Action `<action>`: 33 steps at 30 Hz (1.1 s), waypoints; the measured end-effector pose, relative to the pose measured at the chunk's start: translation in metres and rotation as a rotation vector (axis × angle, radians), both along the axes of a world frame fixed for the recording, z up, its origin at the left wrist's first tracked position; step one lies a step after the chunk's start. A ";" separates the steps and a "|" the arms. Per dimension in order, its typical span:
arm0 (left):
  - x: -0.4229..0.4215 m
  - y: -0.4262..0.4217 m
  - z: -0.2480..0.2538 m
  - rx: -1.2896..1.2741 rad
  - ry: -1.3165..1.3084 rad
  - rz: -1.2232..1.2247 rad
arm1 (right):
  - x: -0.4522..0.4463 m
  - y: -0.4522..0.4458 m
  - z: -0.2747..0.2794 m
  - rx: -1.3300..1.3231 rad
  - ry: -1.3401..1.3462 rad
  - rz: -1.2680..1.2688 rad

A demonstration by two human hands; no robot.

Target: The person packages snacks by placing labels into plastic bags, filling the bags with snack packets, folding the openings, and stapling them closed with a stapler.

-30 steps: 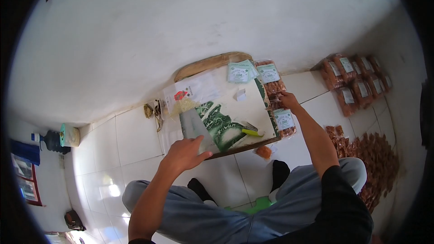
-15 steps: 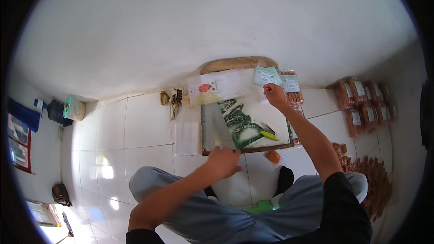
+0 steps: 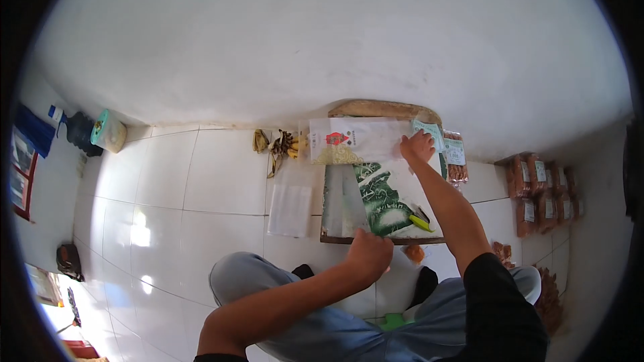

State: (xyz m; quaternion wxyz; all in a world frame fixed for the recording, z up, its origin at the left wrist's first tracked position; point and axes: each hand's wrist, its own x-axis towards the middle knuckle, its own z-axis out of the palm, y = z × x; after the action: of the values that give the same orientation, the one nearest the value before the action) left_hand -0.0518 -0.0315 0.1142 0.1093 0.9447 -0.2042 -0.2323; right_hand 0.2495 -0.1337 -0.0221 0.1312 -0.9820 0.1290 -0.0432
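My right hand reaches to the far side of the low board table. It rests on green-and-white printed labels, its thumb apart from the bent fingers, beside the right end of a clear printed bag with a red mark. My left hand is closed at the table's near edge, by the lower corner of a clear plastic sheet; whatever it may hold is hidden. A yellow-green cutter lies on the green and white tabletop between my hands.
Labelled packs of brown food stand right of the table, with several more packs along the wall. Left lie a stack of clear bags and bananas. An orange-brown piece lies near my foot.
My right hand has moved from just below the labels onto them, its fingers no longer pinched together. My left hand remains closed at the near edge. The camera view has shifted.
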 end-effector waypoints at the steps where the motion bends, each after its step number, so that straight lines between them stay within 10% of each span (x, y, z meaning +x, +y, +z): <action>1: 0.001 0.000 0.002 -0.008 0.000 0.008 | 0.003 -0.004 -0.004 -0.099 -0.089 -0.074; 12: 0.000 -0.001 0.000 -0.028 -0.090 0.039 | 0.022 -0.037 0.010 0.086 0.229 0.041; 33: 0.000 -0.009 -0.011 0.008 -0.066 0.008 | 0.012 -0.029 0.008 0.409 -0.199 0.100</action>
State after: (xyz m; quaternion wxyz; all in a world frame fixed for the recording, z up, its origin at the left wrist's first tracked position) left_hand -0.0514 -0.0407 0.1033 0.0996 0.9531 -0.2031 -0.2013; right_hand 0.2615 -0.1629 -0.0145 0.3415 -0.9311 0.0725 -0.1060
